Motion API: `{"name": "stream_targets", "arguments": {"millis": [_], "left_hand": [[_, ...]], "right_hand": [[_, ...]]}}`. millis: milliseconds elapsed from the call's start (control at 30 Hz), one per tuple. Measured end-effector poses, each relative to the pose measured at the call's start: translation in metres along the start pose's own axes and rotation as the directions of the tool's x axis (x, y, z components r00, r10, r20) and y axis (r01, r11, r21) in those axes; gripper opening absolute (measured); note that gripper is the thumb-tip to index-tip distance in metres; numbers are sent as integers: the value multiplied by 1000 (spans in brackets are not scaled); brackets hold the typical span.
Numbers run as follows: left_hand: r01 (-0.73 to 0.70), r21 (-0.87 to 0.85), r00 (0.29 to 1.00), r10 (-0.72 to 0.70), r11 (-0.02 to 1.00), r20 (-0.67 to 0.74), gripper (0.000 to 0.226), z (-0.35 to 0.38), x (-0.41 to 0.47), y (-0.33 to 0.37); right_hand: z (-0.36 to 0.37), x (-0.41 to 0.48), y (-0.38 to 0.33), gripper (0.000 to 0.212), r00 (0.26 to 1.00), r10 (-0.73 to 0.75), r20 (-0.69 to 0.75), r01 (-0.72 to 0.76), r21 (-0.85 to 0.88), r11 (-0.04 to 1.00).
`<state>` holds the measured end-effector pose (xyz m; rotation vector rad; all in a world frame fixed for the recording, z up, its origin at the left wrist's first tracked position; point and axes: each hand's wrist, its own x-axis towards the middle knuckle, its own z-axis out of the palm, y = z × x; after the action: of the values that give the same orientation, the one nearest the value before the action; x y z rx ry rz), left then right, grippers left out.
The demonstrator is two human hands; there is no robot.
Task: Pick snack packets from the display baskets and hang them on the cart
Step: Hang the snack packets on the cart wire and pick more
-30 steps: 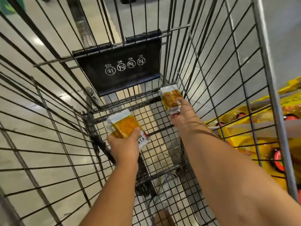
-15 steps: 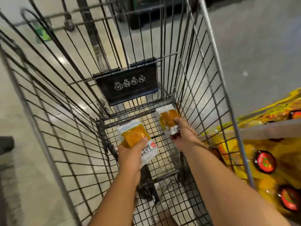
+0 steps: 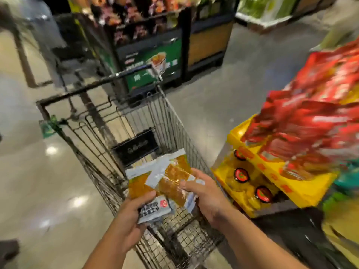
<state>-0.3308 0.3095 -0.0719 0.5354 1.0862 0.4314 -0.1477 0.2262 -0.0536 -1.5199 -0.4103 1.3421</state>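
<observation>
Shop aisle, grey floor [image 3: 223,94] | your left hand [image 3: 128,216] grips one snack packet [image 3: 138,184] | your right hand [image 3: 206,199] pinches a second packet [image 3: 174,176] overlapping it | both held above the wire cart [image 3: 171,129] | yellow display basket [image 3: 303,189] at right

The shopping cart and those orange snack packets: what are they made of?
The grey wire shopping cart looks like metal: thin rods in a grid, dull finish. The orange snack packets seem glossy plastic film: clear windows, crinkles, glare.
</observation>
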Motion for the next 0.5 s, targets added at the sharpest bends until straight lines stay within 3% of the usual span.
{"name": "stream_targets", "arguments": {"millis": [100, 167, 300, 500], "left_hand": [[-80, 60, 987, 71, 995, 144, 37, 8, -45, 12], [-124, 137, 970, 91, 983, 225, 38, 11, -75, 11], [-204, 274, 929, 98, 940, 357, 71, 16, -117, -5], [-250, 453, 845, -35, 856, 533, 64, 67, -187, -58]], "right_hand": [[1, -66, -15, 14, 996, -89, 1, 89, -33, 995], [4, -112, -11, 21, 988, -153, -36, 151, -56, 987], [4, -184, 15, 20, 957, -267, -116, 262, -61, 963], [-38, -296, 60, 48, 948, -231, -219, 245, 39, 969]]}}
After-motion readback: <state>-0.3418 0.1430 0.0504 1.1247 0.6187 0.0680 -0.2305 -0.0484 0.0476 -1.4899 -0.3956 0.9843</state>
